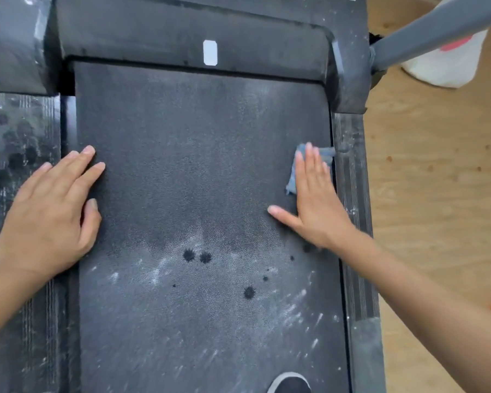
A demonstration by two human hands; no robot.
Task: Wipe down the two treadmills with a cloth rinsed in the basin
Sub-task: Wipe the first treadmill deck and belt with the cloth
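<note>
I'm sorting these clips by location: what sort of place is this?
Probably a home or small gym room: a dusty treadmill fills the view, its grey upright rises at right, on pale wooden floor.

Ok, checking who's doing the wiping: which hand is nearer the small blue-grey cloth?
Right. The right hand presses flat on the small blue-grey cloth at the right edge of the black treadmill belt; the left hand rests on its opposite edge, well apart.

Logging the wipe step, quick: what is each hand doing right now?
Left hand: open, flat on the treadmill belt, holding nothing.
Right hand: open, straight fingers pressing the blue cloth onto the belt's right edge.
</note>
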